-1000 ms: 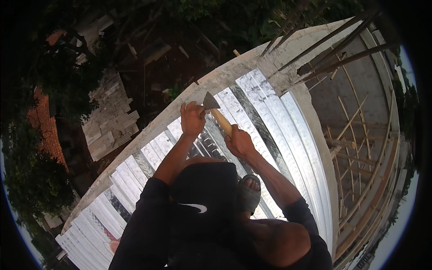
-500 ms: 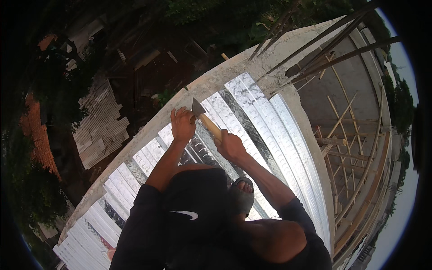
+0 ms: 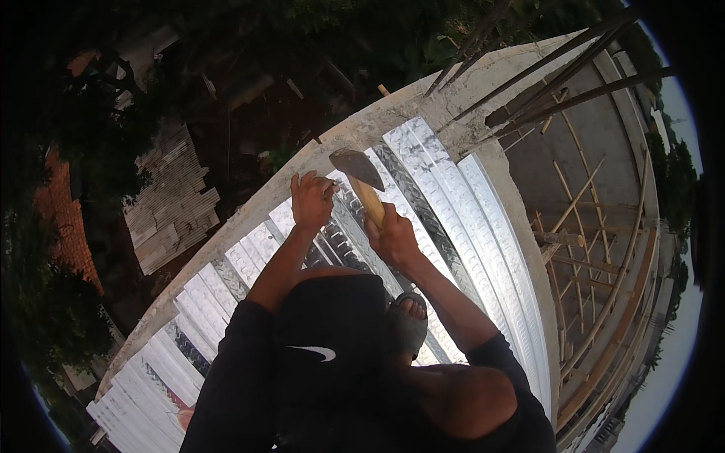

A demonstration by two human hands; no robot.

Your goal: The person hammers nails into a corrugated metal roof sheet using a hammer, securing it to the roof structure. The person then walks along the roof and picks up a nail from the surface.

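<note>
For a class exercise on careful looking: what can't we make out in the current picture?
All in the head view:
- What, if anything, the left hand pinches: too small to tell.
- The lower end of the hammer-like tool: hidden by the right hand.
- Part of the silvery metal panels: covered by the black clothing.
- The upper ends of the steel rods: lost at the dark fisheye rim.

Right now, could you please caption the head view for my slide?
The right hand grips a wooden-handled hammer beside the left hand, over shiny metal panels.
</note>
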